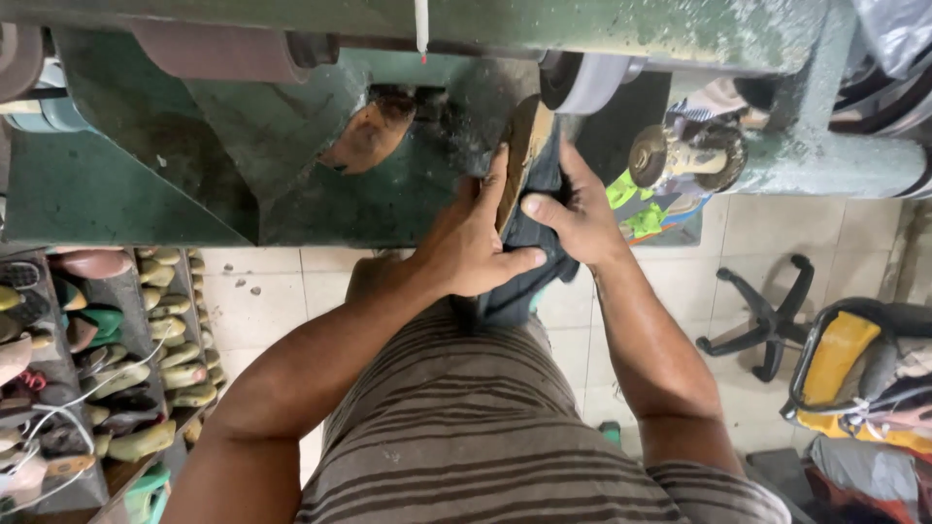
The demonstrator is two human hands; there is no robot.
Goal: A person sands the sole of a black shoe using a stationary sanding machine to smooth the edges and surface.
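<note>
A dark shoe (529, 238) with a tan sole is held sole-up against a green grinding machine (291, 126). My left hand (471, 243) grips the shoe from the left, fingers wrapped over the upper and along the sole edge. From the right, my right hand (578, 213) clamps the same shoe, thumb on the dark upper. The toe of the sole (527, 136) points up toward a grey grinding wheel (582, 82) on the machine's shaft. Whether the sole touches the wheel is hidden.
A small wire brush wheel (680, 155) sits on the shaft to the right. Shelves (107, 369) at the left hold several shoe lasts. A black chair base (767, 315) and a yellow bag (840, 359) stand on the tiled floor at right.
</note>
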